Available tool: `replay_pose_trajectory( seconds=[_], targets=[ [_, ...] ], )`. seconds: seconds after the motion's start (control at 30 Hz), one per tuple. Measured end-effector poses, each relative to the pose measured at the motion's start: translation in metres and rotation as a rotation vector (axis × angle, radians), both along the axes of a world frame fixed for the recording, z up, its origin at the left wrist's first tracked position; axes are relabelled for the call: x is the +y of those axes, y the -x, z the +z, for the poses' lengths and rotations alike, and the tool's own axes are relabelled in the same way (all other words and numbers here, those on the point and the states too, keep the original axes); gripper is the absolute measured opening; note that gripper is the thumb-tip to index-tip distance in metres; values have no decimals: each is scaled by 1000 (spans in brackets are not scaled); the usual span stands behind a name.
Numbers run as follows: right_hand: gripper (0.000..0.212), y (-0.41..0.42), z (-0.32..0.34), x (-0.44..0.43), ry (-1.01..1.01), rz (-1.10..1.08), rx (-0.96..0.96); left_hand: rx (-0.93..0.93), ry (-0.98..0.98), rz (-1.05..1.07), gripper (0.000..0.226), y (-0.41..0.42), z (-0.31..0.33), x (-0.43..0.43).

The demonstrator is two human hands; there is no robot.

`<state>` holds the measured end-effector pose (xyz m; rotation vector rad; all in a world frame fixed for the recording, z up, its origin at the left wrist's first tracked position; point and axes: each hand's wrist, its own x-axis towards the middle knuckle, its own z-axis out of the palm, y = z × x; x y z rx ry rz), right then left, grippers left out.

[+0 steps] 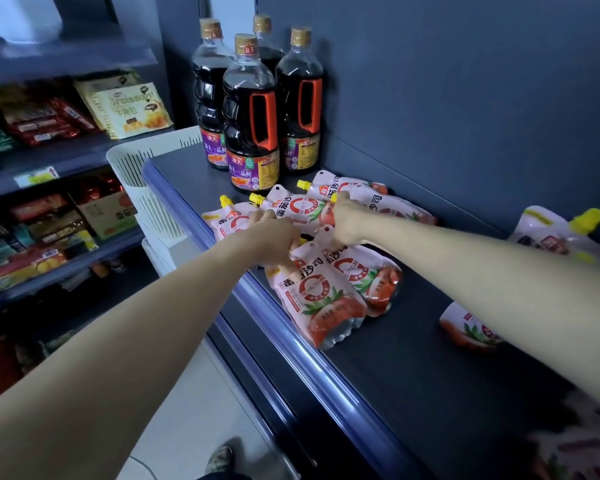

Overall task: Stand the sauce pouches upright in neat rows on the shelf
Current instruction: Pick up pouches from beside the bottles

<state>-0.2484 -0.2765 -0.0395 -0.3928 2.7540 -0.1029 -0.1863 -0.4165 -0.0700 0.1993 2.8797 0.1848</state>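
pink, yellow-capped sauce pouches (321,299) are seen lying flat near the front lip of the shelf (406,358), two clamped at the top by curled fingers of the left hand (272,237) and right hand (345,220); bare room is left alongside.

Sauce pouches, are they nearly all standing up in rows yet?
Not yet. Done: no neat row shows on the dark shelf. In hand: the left grip holds the top of one white-and-red tomato sauce pouch, and the right grip holds a second pouch beside it. Left: more pouches lie flat behind them, and other pouches lie farther right.
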Motion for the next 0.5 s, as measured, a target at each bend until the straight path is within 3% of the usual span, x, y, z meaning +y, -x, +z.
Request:
replay_pose_trajectory(
  seconds=[0.07, 0.2, 0.37, 0.5],
  targets=[
    [91, -1, 4, 1, -55, -40, -31, -7, -36, -11, 45, 2, 0, 1],
    [32, 2, 11, 6, -115, 51, -16, -16, -128, -44, 66, 7, 0, 0],
    [22, -6, 33, 21, -92, 61, -4, -55, -170, -126, 35, 16, 1, 1],
    [40, -16, 50, 34, -116, 44, 83, -126, -188, -174, 25, 22, 12, 6]
  ],
)
